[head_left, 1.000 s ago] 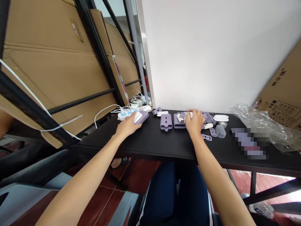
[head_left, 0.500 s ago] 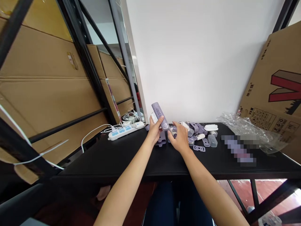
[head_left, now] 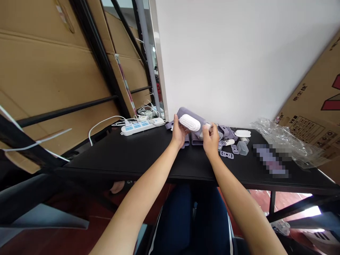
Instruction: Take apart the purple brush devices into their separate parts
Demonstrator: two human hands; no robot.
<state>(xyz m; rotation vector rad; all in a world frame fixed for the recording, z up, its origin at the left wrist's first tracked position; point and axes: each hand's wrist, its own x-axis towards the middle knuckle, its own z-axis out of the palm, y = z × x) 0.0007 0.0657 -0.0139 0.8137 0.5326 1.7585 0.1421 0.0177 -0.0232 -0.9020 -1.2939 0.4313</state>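
Observation:
My left hand (head_left: 178,132) grips a purple device with a white oval pad (head_left: 190,122), held tilted above the black table (head_left: 148,156). My right hand (head_left: 211,140) is closed on the device's right end, where a small white part (head_left: 206,126) shows at the fingertips. Just behind and under the hands lie purple casings (head_left: 196,141). To the right of my right hand sit several small purple and white plastic parts (head_left: 231,143), flat purple plates (head_left: 226,154) and a clear cap (head_left: 242,148).
A white power strip (head_left: 138,126) with cables lies at the table's back left. Crumpled clear plastic (head_left: 287,141) and a blurred item (head_left: 269,161) sit on the right. Cardboard boxes (head_left: 316,106) stand at right; boxes on black racks (head_left: 53,81) at left. A white wall is behind.
Both hands lifted off the table; my left hand brought the purple device up from the left and turned it white pad up, and my right hand closed on its right end.

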